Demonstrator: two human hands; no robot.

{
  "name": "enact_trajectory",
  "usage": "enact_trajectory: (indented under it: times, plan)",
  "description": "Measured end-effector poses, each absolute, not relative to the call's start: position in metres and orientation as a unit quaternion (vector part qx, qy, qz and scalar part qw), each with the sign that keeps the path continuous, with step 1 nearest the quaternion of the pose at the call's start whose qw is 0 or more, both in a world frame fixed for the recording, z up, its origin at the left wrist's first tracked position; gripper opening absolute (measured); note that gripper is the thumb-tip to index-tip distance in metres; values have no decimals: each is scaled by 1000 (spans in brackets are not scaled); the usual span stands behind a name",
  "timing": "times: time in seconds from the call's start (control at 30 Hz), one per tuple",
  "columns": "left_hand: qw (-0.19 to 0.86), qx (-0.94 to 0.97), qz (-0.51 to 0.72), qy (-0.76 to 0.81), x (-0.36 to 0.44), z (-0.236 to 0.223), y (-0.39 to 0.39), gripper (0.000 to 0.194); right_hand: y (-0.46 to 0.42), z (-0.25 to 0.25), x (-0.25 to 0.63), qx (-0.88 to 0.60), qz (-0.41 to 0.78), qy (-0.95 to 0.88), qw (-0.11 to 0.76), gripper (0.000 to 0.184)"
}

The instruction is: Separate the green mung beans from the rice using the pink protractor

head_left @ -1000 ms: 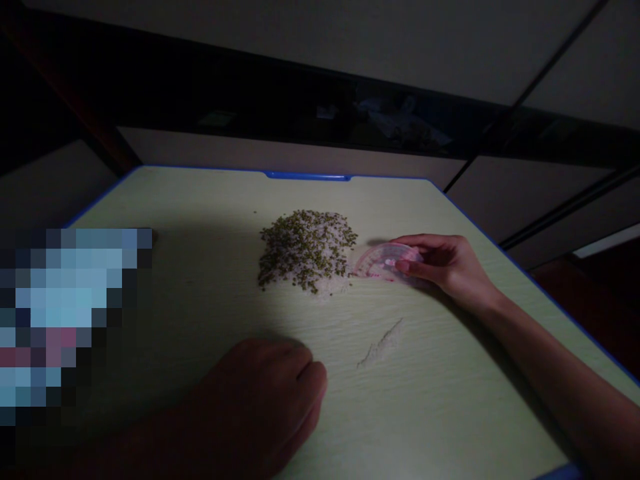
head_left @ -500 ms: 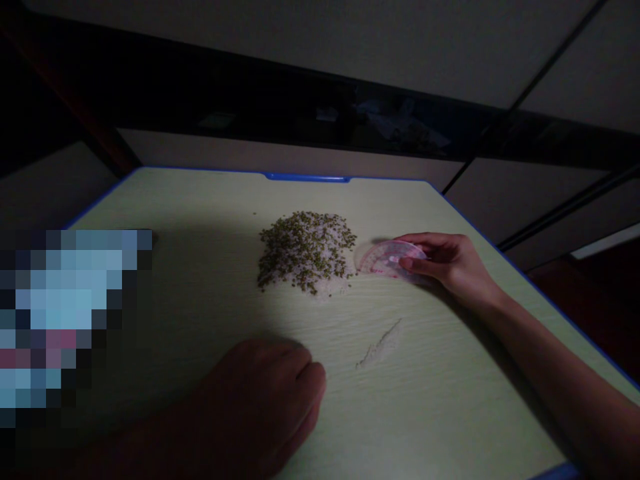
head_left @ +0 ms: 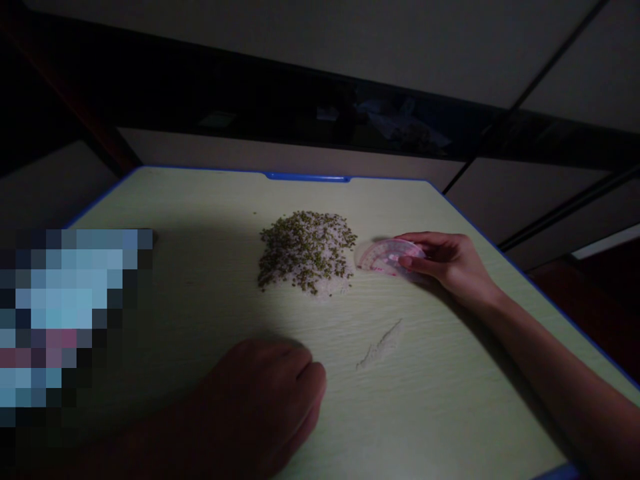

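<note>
My right hand (head_left: pixel 445 263) pinches a clear half-round protractor (head_left: pixel 387 257) with pink markings between thumb and fingers. It is held low over the table, just right of a heap of small green beans (head_left: pixel 305 250) mixed with fine pale grains (head_left: pixel 330 287). The protractor's left end is close to the heap; I cannot tell if they touch. My left hand (head_left: pixel 273 393) lies closed in a fist at the front of the table, back of the hand up. Its palm is hidden, so anything inside it does not show.
The pale table (head_left: pixel 200 313) has a blue rim with a blue handle piece (head_left: pixel 307 178) at the far edge. A thin streak of pale grains (head_left: pixel 380 343) lies between my hands. A blurred-out blue thing (head_left: pixel 70 287) is at the left. Cabinet fronts (head_left: pixel 390 40) stand behind.
</note>
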State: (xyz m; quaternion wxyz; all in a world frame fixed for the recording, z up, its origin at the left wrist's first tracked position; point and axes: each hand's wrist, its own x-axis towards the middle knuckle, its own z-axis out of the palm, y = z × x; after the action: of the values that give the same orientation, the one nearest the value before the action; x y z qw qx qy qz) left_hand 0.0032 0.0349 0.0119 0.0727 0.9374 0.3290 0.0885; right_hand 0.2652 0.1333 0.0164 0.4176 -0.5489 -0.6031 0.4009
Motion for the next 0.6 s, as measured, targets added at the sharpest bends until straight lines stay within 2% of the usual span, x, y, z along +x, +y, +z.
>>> enact_trajectory:
  times: [0.4,0.6]
  plan:
    - [64,935,105,331,4,10,34,19,141,12,256,-554,361,-596,456,30]
    - [67,932,117,336,3,9,34,18,151,8,249,-549,332,-626,442,33]
